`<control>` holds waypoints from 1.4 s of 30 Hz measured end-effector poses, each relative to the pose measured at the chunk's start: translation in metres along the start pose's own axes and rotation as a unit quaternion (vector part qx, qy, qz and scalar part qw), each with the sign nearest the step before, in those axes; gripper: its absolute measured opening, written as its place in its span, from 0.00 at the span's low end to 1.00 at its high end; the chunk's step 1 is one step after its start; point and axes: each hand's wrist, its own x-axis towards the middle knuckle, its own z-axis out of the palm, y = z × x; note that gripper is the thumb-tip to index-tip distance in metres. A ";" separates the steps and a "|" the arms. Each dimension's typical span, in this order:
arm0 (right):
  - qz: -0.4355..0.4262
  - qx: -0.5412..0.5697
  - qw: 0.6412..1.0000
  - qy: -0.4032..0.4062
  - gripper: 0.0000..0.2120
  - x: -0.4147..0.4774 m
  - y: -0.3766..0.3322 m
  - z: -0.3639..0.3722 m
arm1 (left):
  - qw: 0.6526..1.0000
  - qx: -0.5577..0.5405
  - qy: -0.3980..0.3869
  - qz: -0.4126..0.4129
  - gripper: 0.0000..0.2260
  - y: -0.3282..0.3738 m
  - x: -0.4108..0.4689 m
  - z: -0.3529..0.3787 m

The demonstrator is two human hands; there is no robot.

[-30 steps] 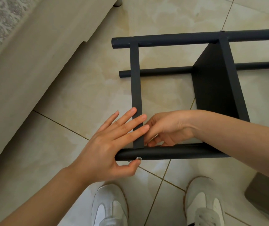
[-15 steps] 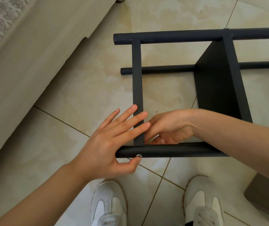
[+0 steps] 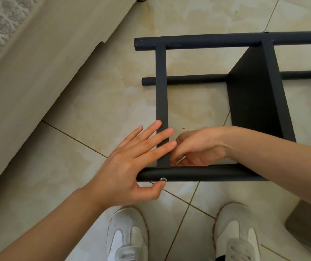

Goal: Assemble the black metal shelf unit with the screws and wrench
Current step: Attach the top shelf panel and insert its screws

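Black shelf unit [image 3: 248, 102] lies on its side on the tiled floor [image 3: 94, 110]. Left hand [image 3: 132, 166]: fingers straight, slightly spread, pressing flat on the crossbar [image 3: 161, 91] — thumb touches the screw [image 3: 163, 179] in the near tube [image 3: 207, 175]. Right hand [image 3: 201, 147] curls at the joint's inner side — what it pinches, cannot tell.

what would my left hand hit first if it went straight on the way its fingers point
Probably the right hand, just beyond the fingertips of the left hand across the flat crossbar; depth is unclear, so it might pass above it.
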 end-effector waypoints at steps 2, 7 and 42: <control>-0.010 -0.001 1.000 0.005 0.17 0.003 0.001 0.002 | 1.000 0.000 0.000 0.000 0.31 0.000 0.000 0.000; -0.027 0.008 1.000 -0.011 0.13 0.003 0.000 0.000 | 1.000 0.004 -0.005 -0.002 0.32 -0.001 -0.001 0.001; -0.021 -0.002 1.000 0.005 0.16 0.009 0.003 -0.001 | 0.999 -0.031 -0.010 -0.011 0.30 0.000 -0.002 -0.002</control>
